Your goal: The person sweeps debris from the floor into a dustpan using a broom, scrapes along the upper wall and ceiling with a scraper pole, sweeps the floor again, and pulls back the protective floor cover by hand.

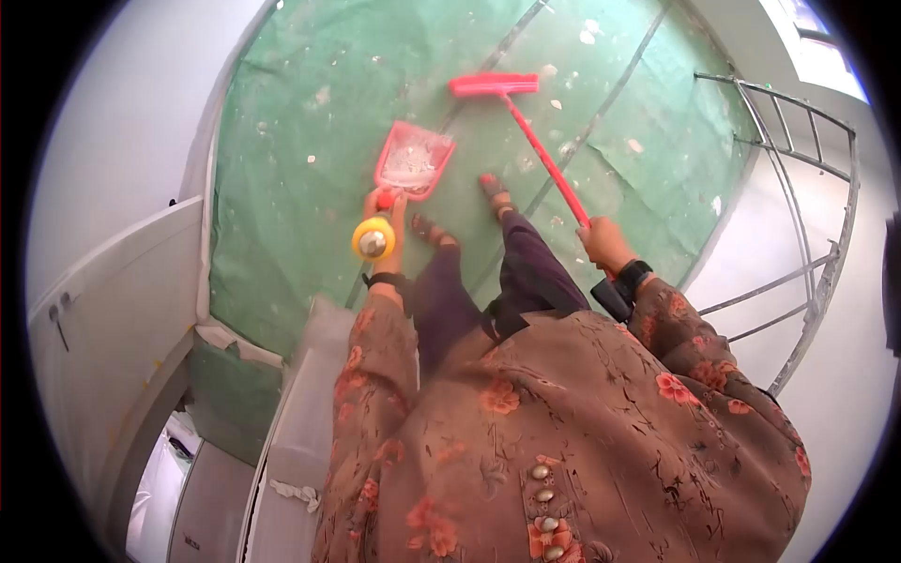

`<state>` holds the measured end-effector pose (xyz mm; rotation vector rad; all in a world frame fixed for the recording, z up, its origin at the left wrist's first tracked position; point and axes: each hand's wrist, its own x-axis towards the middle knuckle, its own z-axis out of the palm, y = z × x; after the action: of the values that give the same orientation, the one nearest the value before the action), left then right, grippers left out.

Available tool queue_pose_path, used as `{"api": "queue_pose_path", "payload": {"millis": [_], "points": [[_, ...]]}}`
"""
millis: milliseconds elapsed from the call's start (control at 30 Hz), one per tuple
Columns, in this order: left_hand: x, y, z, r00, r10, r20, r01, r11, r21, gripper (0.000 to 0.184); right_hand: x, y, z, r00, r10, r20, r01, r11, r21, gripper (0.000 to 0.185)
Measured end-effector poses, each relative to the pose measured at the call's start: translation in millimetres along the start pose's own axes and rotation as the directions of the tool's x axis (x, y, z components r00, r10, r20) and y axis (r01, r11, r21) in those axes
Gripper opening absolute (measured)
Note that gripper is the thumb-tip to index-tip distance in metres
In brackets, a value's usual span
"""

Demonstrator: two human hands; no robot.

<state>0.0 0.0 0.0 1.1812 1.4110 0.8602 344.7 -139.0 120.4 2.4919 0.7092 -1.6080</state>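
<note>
My left hand (pixel 396 230) is wrapped round the handle of a pink-red dustpan (pixel 441 164). A yellow round piece with a metallic centre (pixel 374 239) shows at that hand, seen end-on from above. White debris and dust (pixel 413 158) lie in the pan. On the other side, my right hand (pixel 608 244) grips the red stick of a broom (pixel 544 155). Its red head (pixel 495 85) is on the floor, ahead of the dustpan and to its right, apart from it. Bristles cannot be made out.
Green sheeting (pixel 282 188) with dark tape strips and scattered pale bits covers the floor. A metal ladder-like frame (pixel 831 253) leans along the right wall. White panels (pixel 117 291) stand at the left, with a pale box-like piece (pixel 310 385) beside my left arm. My feet (pixel 495 190) are between the tools.
</note>
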Motion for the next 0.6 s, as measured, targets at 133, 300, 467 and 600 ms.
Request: {"api": "queue_pose_path", "payload": {"millis": [133, 300, 467, 600], "points": [[22, 6, 10, 0.963, 0.268, -0.037, -0.255, 0.944, 0.208, 0.023, -5, 38, 50, 0.909, -0.369, -0.193, 0.294, 0.897, -0.33, 0.026], [23, 9, -13, 0.963, 0.266, 0.038, -0.268, 0.944, 0.191, 0.018, -88, 26, 48, 0.954, -0.294, 0.061, 0.301, 0.928, -0.22, 0.03], [13, 19, -56, 0.987, 0.101, 0.128, -0.134, 0.948, 0.288, 0.014, -111, 36, 60, 0.993, -0.114, 0.039, 0.113, 0.993, 0.018, 0.03], [9, -1, -65, 0.987, 0.131, 0.089, -0.15, 0.955, 0.257, 0.023, -73, 35, 42, 0.997, -0.069, -0.047, 0.074, 0.989, 0.124, 0.03]]}}
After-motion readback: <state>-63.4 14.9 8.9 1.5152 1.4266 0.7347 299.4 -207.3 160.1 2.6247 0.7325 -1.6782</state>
